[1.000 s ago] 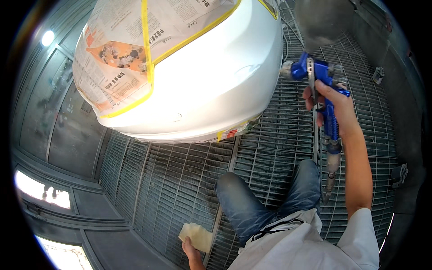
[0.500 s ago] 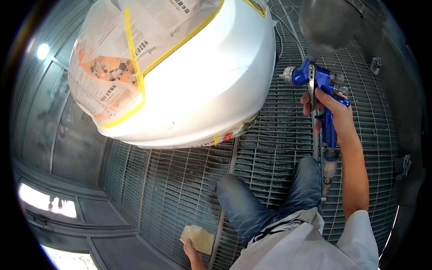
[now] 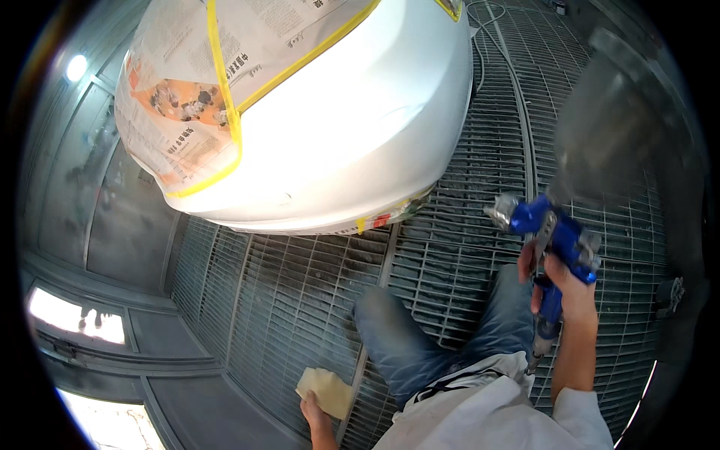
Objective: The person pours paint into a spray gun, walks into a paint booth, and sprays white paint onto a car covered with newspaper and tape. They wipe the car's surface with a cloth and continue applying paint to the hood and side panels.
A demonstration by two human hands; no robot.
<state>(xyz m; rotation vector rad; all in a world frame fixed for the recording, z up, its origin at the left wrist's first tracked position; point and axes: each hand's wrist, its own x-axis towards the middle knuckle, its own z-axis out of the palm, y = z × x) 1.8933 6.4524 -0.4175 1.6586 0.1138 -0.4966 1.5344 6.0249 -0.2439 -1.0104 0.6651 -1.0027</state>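
My right hand (image 3: 566,286) is wrapped round the grip of a blue spray gun (image 3: 551,225), whose silver nozzle points left toward a white car body panel (image 3: 360,135). A large translucent grey cup (image 3: 611,120) sits on top of the gun, somewhat smeared by motion. Down low on the left, my left hand (image 3: 315,411) pinches a folded pale yellow cloth (image 3: 326,391) beside my leg. Printed masking paper (image 3: 180,142), edged with yellow masking tape (image 3: 238,142), covers the far left part of the white bodywork.
Metal floor grating (image 3: 300,300) runs beneath me and the vehicle. A thin hose (image 3: 517,82) lies across it at the far right. Grey wall panels with windows (image 3: 79,313) stand on the left. Some small object (image 3: 670,296) sits by the right wall.
My right hand has drawn the spray gun nearer to me and slightly right, tilting it. My left hand keeps the cloth in nearly the same place.
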